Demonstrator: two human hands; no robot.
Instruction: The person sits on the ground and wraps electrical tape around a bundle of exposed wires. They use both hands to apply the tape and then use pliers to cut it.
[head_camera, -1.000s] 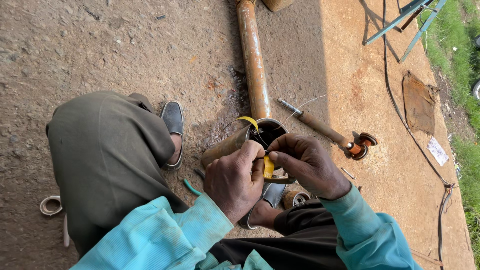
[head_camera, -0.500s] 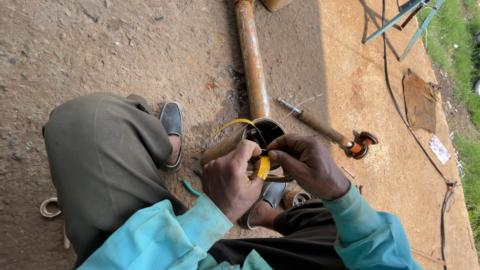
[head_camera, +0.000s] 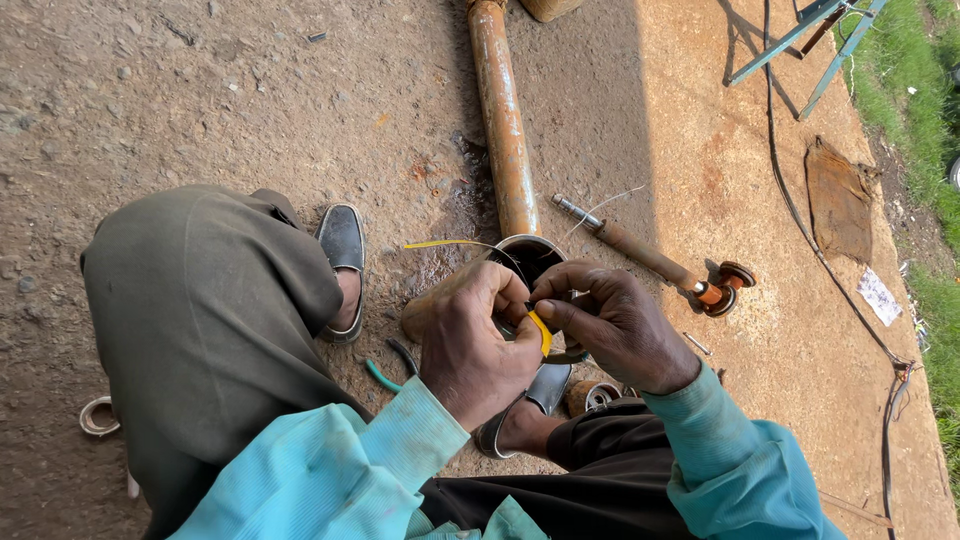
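Two hands meet over a yellow wire (head_camera: 541, 330), pinching it between their fingertips just above the open end of a rusty pipe (head_camera: 500, 120) that lies on the bare ground (head_camera: 180, 90). The left hand (head_camera: 470, 340) is closed around the wire from the near side, thumb and forefinger pressed on it; the right hand (head_camera: 615, 325) grips the same short yellow stretch from the other side, fingers curled tight. A second ago the wire's loose end arched up in a loop over the pipe mouth; now it trails out flatter and farther to the left as a thin yellow strand (head_camera: 440, 243), and the yellow piece between the fingers sits lower and more upright, which suggests that the wire is being drawn through or stripped bit by bit, with both grips holding. Just under the left hand lie pliers with green handles (head_camera: 385, 370), untouched. Beyond the right hand a rusted shaft with a round end piece (head_camera: 660, 262) rests on the ground, well apart from the wire. The person squats, one shoe (head_camera: 342, 245) beside the left knee. A dark cable (head_camera: 800, 215) runs along the ground toward the grass (head_camera: 920, 110).
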